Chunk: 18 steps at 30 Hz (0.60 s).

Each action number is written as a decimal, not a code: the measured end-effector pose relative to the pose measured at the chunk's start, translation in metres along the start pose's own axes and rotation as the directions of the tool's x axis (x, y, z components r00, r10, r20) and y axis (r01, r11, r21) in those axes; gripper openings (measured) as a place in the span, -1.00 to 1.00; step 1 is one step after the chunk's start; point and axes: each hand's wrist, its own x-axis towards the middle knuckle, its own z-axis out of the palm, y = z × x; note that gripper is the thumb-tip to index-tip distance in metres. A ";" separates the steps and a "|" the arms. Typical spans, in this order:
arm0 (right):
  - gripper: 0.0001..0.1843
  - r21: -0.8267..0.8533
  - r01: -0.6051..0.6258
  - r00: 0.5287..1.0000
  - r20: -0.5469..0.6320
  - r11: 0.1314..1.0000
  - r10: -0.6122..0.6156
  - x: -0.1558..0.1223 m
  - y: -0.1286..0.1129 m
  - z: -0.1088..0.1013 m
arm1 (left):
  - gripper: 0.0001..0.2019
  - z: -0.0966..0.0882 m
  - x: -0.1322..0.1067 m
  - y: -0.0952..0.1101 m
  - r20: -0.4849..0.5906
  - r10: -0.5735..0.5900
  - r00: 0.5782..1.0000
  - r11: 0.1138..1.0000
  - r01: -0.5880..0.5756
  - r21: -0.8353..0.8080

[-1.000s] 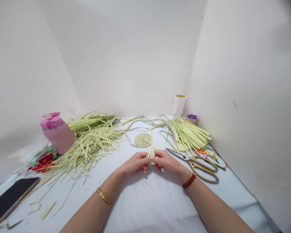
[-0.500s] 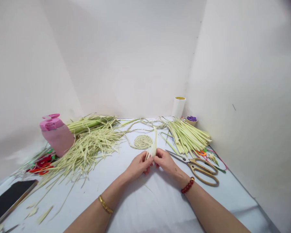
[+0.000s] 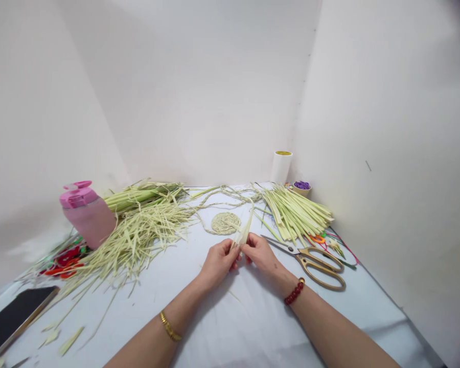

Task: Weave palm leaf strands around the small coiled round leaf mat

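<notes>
Between my two hands a pale strip of dried leaf [image 3: 247,231] stands up, its narrow tip leaning to the right. My left hand [image 3: 223,259] pinches its lower left side, fingers closed. On the other side my right hand [image 3: 257,254] grips the same strip near its base, fingers bent together. The fingertips of both hands nearly meet, and the strip's lower end is hidden behind them. Just beyond lies a round coiled mat of braided straw [image 3: 223,223], a braid [image 3: 203,206] running off from it. Large scissors [image 3: 318,266] with gold handles rest to the right of my right hand.
A heap of thin straw strips [image 3: 145,230] spreads on the left, by a pink bottle [image 3: 89,220] and a phone [image 3: 15,317]. Flat green strips [image 3: 297,212] lie at the back right, near a white roll [image 3: 281,167] and a small bowl of purple pieces [image 3: 302,188].
The leaf strip's tip has tilted to the right and its lower part has spread between my fingers. Both hands stay in nearly the same place.
</notes>
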 end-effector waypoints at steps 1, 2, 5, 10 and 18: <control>-0.98 -0.005 -0.009 1.000 -0.008 1.000 0.009 0.000 -0.001 0.000 | -0.69 0.000 0.000 0.000 0.004 0.005 1.000 1.000 -0.005 0.011; -0.98 -0.008 -0.018 1.000 -0.015 1.000 0.018 0.000 -0.001 0.000 | -0.69 0.000 0.000 0.000 0.012 0.007 1.000 1.000 -0.008 0.016; -0.96 0.007 -0.026 0.999 -0.034 1.000 0.026 0.001 0.000 -0.001 | -0.70 0.000 -0.001 0.000 0.062 -0.005 0.998 1.000 0.005 0.001; -0.97 0.017 0.003 0.993 -0.116 1.000 -0.001 0.003 0.003 -0.004 | -0.72 0.000 -0.002 0.002 0.113 -0.058 0.992 0.998 0.058 0.003; -0.94 0.040 0.029 0.961 -0.277 0.999 -0.016 0.010 0.005 -0.014 | -0.72 0.002 -0.001 -0.002 0.189 -0.098 0.977 0.993 0.110 -0.054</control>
